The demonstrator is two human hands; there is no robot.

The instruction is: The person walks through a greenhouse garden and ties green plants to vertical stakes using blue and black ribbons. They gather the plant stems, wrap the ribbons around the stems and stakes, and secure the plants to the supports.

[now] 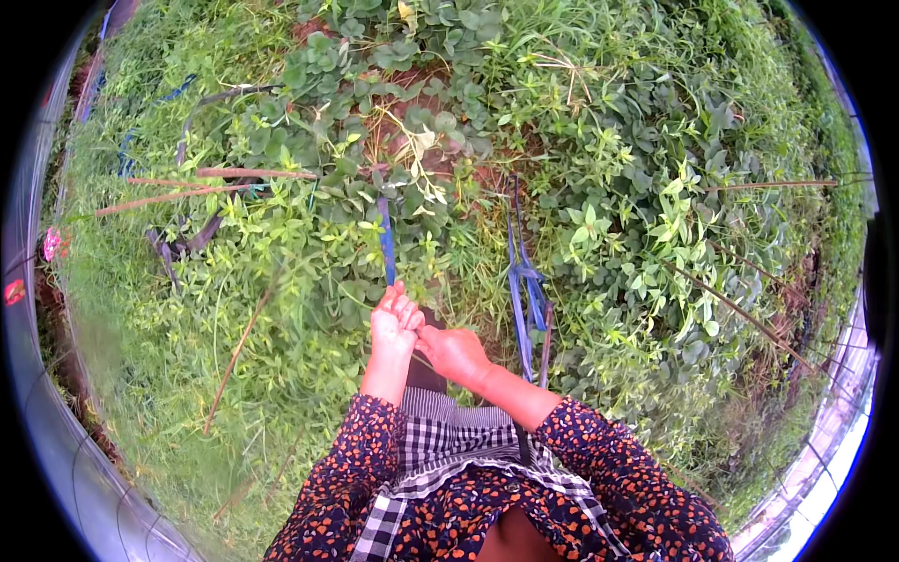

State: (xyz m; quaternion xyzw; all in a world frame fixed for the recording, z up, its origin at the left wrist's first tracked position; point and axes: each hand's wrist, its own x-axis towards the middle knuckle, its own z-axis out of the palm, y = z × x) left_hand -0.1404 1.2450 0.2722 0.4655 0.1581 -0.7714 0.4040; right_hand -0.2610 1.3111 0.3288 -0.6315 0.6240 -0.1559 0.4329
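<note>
A flat blue strap (387,239) runs from the leafy plants down into my left hand (395,324), whose fingers are closed around its lower end. The strap looks straight and narrow, as if under tension. My right hand (453,353) is curled with its fingertips against the left hand's fingers; whatever lies between them is hidden. Around the strap's upper end grow low broad-leaved plants (351,190), mixed with weeds. A wilted pale plant (418,147) lies just beyond, over reddish soil.
More blue strap (520,302) hangs in a loose loop to the right. Rusty rods (256,173) stick out at the left, and another thin rod (737,316) slants at the right. Plastic sheeting (53,421) borders the left side. A pink flower (53,244) shows there.
</note>
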